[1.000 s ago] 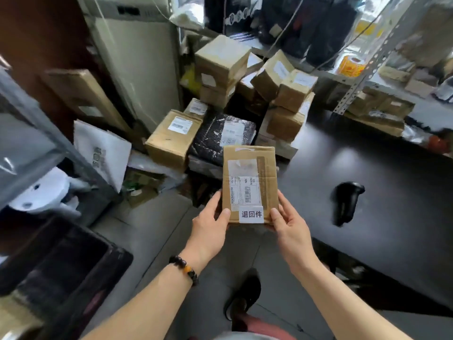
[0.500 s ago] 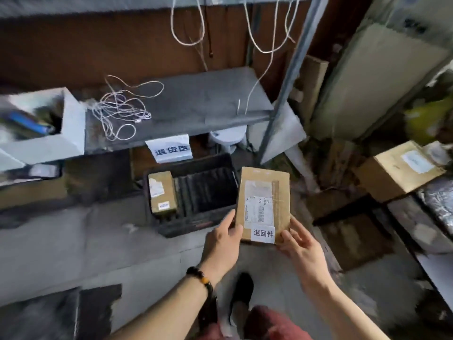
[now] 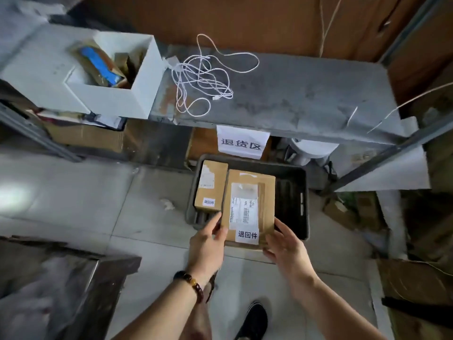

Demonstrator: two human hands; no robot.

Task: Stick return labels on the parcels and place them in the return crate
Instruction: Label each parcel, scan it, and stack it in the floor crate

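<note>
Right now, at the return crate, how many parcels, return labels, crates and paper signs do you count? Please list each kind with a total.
Parcels: 2, the held parcel and the smaller parcel lying in the crate
Return labels: 2, one on the held parcel, one on the smaller parcel
Crates: 1, the dark crate
Paper signs: 1, the paper sign above the crate
Total: 6

The grey tiled floor point(image 3: 152, 204) in front of me carries the dark return crate point(image 3: 304, 200), set under the front edge of the grey metal shelf point(image 3: 306, 94). My black shoe point(image 3: 255, 320) stands on the tiles near it. On the shelf, a white box point(image 3: 117, 99) sits at the left end, with a tangled white cable point(image 3: 203, 77) just beside it.
</note>
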